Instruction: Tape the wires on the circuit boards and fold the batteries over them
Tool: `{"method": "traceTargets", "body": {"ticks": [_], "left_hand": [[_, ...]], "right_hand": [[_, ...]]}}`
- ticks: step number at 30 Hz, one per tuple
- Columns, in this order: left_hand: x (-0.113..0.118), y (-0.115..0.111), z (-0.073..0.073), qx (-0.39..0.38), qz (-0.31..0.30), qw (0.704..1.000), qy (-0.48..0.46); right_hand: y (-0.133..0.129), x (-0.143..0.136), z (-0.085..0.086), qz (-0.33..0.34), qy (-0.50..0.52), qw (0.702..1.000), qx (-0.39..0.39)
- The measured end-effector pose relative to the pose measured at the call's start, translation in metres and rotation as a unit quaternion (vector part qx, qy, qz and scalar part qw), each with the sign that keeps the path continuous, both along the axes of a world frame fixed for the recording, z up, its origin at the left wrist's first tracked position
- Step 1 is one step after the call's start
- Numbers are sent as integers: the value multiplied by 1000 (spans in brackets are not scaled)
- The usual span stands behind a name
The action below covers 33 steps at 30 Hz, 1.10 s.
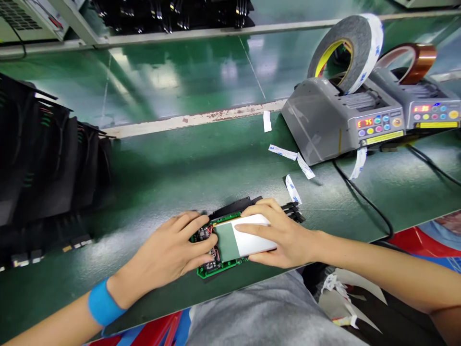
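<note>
A grey shirt point(266, 315) fronts a battery point(228, 242), its length running left to right, right hand point(284, 236) clasping it, fingers parted, left hand point(175, 246) half-curled, hold unclear.

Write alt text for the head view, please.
The right hand holds what looks like a white-and-green battery pack over a green-rimmed electronics housing; the left hand, blue wristband above it, touches the housing. Beyond, the green workbench carries white tape strips and two tape dispensers.

White-faced grey tape roll point(376, 41): "3M"
White paper strips point(283, 152): blue "3M"
Left grey dispenser point(320, 120), red display point(365, 123): "E", ending 5
Right red display point(422, 108): unclear
</note>
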<state>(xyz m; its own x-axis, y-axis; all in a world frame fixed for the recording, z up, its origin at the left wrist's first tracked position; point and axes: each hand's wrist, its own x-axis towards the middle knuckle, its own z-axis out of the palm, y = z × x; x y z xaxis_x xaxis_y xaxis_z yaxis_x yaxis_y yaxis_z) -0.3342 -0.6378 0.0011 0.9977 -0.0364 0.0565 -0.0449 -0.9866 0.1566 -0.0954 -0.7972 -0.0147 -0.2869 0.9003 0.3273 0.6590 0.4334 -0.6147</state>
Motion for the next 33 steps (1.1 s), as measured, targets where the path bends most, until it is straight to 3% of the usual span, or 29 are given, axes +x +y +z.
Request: {"method": "traceTargets", "body": {"ticks": [4,10,13,26,33], "left_hand": [[-2,-10,4,-15,3,1000,-4],[-10,-46,-14,-180,144,973,-32],[-7,-54,-20,-232,168,955,-73],[-5,-54,-28,-216,163,958,-94],[-5,-54,-28,-234,170,953,-95]], "right_hand": [[2,0,0,11,4,1000,3],[2,-1,0,11,0,1000,-5],[2,-3,0,11,-9,1000,-2],[6,-16,2,-30,-13,999,-4],[3,-15,5,-17,-118,991,-62]]}}
